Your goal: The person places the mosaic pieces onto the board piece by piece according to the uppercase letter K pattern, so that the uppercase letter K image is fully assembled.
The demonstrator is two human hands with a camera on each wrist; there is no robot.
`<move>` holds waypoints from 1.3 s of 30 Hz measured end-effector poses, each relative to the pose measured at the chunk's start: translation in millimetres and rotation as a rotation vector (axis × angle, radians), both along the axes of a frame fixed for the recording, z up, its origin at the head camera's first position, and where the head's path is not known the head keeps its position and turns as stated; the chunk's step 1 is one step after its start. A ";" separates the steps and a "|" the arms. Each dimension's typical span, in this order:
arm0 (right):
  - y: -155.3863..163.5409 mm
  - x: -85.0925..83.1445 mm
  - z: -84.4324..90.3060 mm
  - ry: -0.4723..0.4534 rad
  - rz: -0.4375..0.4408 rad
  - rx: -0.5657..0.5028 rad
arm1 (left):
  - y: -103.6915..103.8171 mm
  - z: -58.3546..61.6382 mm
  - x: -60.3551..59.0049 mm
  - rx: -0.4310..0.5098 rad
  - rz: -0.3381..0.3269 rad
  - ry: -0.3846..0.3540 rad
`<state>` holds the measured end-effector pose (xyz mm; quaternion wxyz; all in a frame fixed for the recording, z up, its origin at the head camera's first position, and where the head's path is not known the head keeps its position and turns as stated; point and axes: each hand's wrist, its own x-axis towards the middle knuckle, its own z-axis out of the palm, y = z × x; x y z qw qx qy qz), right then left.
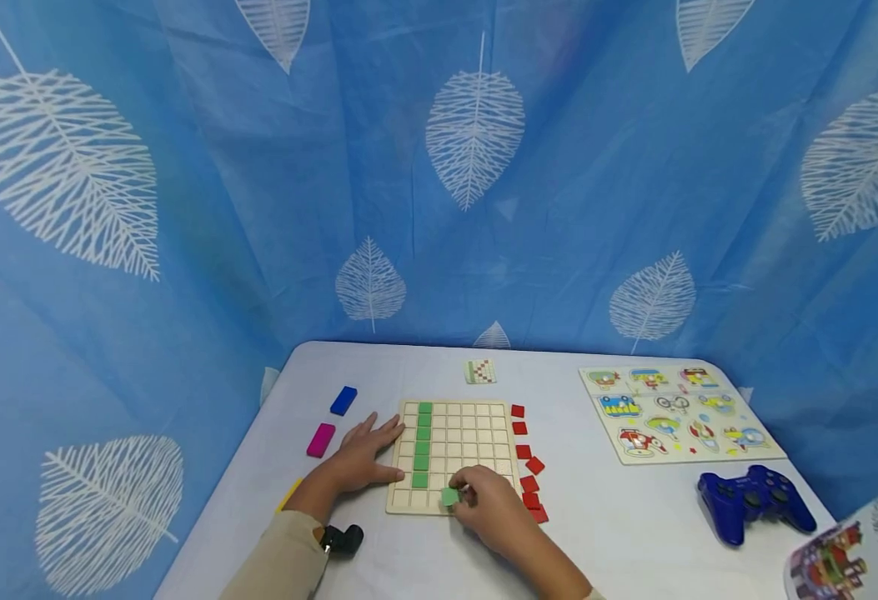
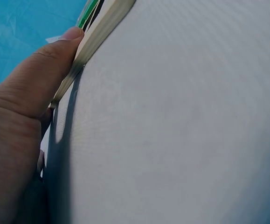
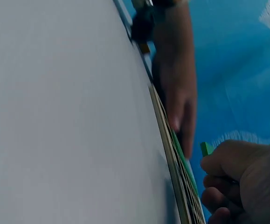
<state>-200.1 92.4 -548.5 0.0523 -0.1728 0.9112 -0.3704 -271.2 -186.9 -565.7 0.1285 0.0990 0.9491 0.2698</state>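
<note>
One grid board (image 1: 457, 454): left hand (image 1: 363, 454) flat at its left edge; right hand (image 1: 487, 500) fingers pinch one green tile (image 1: 449, 497); seven red tiles (image 1: 529, 467) beside its right edge.

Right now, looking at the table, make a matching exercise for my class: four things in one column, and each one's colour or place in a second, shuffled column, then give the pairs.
Things
1. game controller
2. loose square tiles
3. tile pinched by the right hand
4. vehicle puzzle

Descriptions
A. green, over the board's bottom row
B. red, along the wooden grid board's right edge
C. dark blue, near the table's right front
D. flat, beyond the controller, with many coloured pictures

Pairs: 1-C, 2-B, 3-A, 4-D
</note>
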 end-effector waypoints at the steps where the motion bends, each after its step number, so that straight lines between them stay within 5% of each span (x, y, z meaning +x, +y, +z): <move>1: -9.3 -0.7 0.0 -0.003 0.017 0.002 | -0.4 0.5 -0.7 -0.004 -0.002 0.001; 10: -54.1 4.3 -1.7 0.020 0.014 0.104 | -0.8 0.6 -0.9 -0.011 -0.005 0.006; 39: -64.1 -3.4 -2.5 -0.043 -0.068 0.034 | -0.7 2.3 -2.6 -0.023 -0.015 -0.002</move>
